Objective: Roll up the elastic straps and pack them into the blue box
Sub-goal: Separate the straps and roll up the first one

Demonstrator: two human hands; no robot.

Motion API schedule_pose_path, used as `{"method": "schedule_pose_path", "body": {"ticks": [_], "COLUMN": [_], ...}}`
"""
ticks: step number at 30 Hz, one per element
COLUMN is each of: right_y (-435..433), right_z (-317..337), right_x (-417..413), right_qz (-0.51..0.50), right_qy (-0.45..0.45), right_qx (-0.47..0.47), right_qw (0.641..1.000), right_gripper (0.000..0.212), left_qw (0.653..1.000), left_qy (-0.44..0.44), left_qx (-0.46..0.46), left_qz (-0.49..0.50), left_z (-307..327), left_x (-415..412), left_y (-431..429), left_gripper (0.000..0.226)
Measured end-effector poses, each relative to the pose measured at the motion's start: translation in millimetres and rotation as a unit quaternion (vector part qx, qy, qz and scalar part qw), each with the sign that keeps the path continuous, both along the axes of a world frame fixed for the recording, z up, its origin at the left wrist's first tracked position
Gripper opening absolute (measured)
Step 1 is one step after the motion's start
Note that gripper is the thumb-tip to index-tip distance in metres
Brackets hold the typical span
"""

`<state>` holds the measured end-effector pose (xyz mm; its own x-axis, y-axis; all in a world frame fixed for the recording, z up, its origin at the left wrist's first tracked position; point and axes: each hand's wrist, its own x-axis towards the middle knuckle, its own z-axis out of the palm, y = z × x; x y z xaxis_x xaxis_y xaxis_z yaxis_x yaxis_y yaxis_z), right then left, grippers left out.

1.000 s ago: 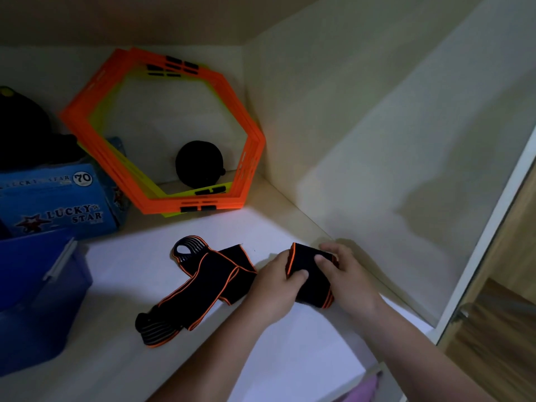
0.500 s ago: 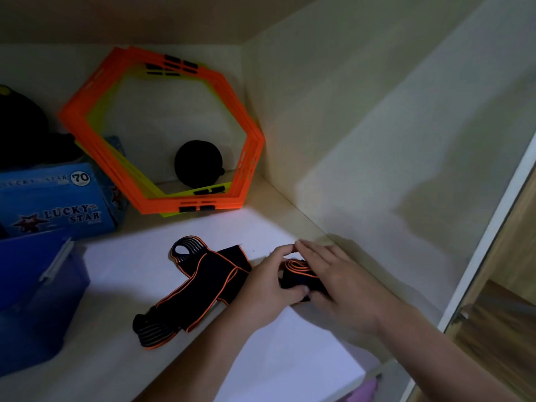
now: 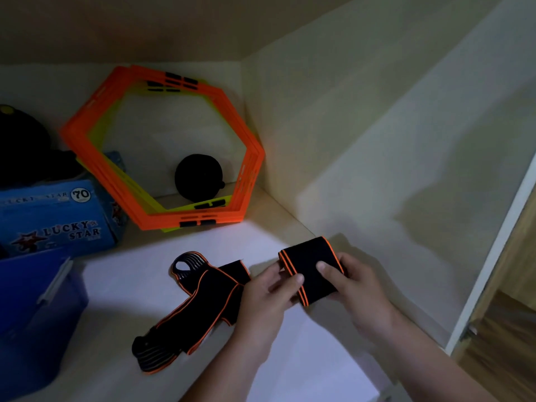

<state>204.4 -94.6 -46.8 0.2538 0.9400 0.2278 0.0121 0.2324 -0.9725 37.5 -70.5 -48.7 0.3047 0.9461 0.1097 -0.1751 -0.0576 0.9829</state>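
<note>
A black elastic strap with orange edging is partly wound into a flat roll (image 3: pixel 311 265), held just above the white shelf. My left hand (image 3: pixel 268 300) pinches the roll's left edge. My right hand (image 3: pixel 353 285) grips its right side, thumb on top. The unrolled rest of the strap (image 3: pixel 200 303) trails left across the shelf, with a looped end at the back and a layered end at the front. The blue box (image 3: pixel 37 311) stands open at the far left of the shelf, well apart from both hands.
Orange and yellow hexagon frames (image 3: pixel 162 146) lean against the back wall with a black ball (image 3: pixel 198 177) behind them. A blue "Lucky Star" carton (image 3: pixel 55 219) sits behind the blue box. The cabinet side wall (image 3: pixel 377 140) runs close on the right.
The roll was pressed flat on the shelf under both hands half a second ago. Now it is lifted and turned, its broad face up, with another wrap on it.
</note>
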Motion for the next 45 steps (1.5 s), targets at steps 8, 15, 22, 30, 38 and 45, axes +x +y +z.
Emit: {"method": "schedule_pose_path", "body": {"ticks": [8, 15, 22, 30, 38, 45], "right_y": [12, 30, 58, 74, 70, 66], "right_z": [-4, -11, 7, 0, -7, -6], "right_x": [-12, -4, 7, 3, 18, 25], "right_qz": [-0.014, -0.113, -0.087, -0.144, -0.115, -0.126], "right_qy": [0.107, -0.213, -0.27, -0.389, -0.425, -0.488], "right_qx": [-0.032, 0.015, -0.003, -0.069, -0.128, -0.142], "right_qw": [0.994, 0.97, 0.959, 0.907, 0.889, 0.852], "right_gripper": [0.035, 0.034, 0.028, 0.07, 0.048, 0.027], "left_qw": [0.99, 0.925, 0.973, 0.971, 0.969, 0.967], "left_qy": [0.01, 0.24, 0.155, 0.06, 0.121, 0.165], "left_qx": [0.003, 0.213, 0.062, -0.114, -0.106, -0.111], "left_qz": [0.137, 0.203, 0.162, 0.2, 0.185, 0.158], "left_z": [-2, 3, 11, -39, -22, 1], "left_x": [11, 26, 30, 73, 81, 59], "left_y": [22, 28, 57, 152, 137, 111], "left_gripper": [0.033, 0.047, 0.023, 0.013, 0.015, 0.024]}}
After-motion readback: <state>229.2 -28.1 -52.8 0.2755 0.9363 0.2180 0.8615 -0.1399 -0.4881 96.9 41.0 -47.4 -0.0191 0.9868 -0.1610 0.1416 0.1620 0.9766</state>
